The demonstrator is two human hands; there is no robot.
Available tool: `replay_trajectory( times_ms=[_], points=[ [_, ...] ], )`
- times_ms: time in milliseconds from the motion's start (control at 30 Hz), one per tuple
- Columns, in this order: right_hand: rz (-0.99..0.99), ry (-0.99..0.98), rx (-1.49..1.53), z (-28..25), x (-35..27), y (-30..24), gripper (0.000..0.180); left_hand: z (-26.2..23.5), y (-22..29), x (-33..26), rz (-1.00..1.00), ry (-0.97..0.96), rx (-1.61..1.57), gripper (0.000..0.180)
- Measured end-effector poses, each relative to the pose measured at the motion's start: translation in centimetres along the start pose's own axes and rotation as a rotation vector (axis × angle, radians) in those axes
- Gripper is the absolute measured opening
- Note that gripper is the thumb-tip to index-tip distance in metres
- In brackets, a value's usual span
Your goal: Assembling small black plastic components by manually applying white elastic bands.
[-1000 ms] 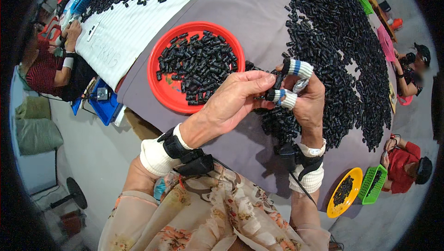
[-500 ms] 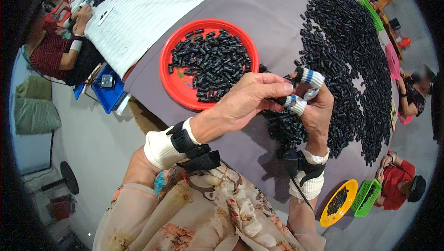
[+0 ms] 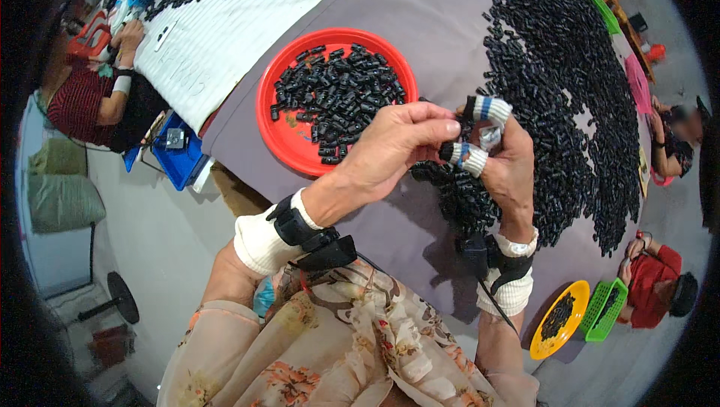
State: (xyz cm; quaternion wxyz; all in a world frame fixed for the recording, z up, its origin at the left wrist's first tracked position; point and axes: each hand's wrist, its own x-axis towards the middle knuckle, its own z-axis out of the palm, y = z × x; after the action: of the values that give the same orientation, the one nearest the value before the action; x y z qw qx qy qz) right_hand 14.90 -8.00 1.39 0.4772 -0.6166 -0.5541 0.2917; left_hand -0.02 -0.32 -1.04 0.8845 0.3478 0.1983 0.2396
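My left hand (image 3: 386, 148) and my right hand (image 3: 511, 171) meet above the table, fingertips almost touching. The left thumb and forefinger are pinched together. On my right hand, the thumb and forefinger wear white knitted finger covers (image 3: 491, 111) with blue stripes and dark tips; they curl in toward the left fingertips. Between the hands is a small black plastic part, mostly hidden by the fingers. Left of the hands, a round red tray (image 3: 268, 131) holds many short black cylindrical parts (image 3: 337, 96). A large pile of the same parts (image 3: 559, 107) spreads under and beyond my right hand.
The table has a grey cloth (image 3: 442, 24). At the far left is a white ribbed surface (image 3: 199, 51) with more black parts, a seated person's arm and a blue tray (image 3: 178, 159). Rightward are a yellow tray (image 3: 576, 309), a green basket (image 3: 604, 313) and other people.
Both hands have shifted slightly left and up in the picture, still together. The whole view has turned a little. The pinch looks much the same.
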Motion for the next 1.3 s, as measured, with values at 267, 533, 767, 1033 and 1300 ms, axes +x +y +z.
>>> replay_trajectory(
  times_ms=[267, 533, 767, 1033, 1300],
  points=[
    [0.104, -0.002, -0.077, -1.1, 0.0, -0.1, 0.044, -0.7, 0.2, 0.4, -0.027, -0.103, -0.286, 0.026],
    [0.042, -0.061, -0.126, -0.5, 0.4, -0.2, 0.045, -0.1, -0.2, 0.5, -0.019, -0.096, -0.3, 0.024],
    [0.026, -0.058, -0.148, -0.8, 0.6, -0.2, 0.042, 0.5, -0.1, 0.5, 0.006, -0.104, -0.314, 0.024],
    [0.04, -0.135, -0.248, -1.3, 0.9, -1.9, 0.038, 0.4, -0.4, 0.6, -0.004, -0.128, -0.306, 0.023],
    [0.02, -0.164, -0.24, -1.2, 1.0, -1.3, 0.038, 0.3, -0.8, 0.6, -0.003, -0.106, -0.309, 0.022]
  ],
)
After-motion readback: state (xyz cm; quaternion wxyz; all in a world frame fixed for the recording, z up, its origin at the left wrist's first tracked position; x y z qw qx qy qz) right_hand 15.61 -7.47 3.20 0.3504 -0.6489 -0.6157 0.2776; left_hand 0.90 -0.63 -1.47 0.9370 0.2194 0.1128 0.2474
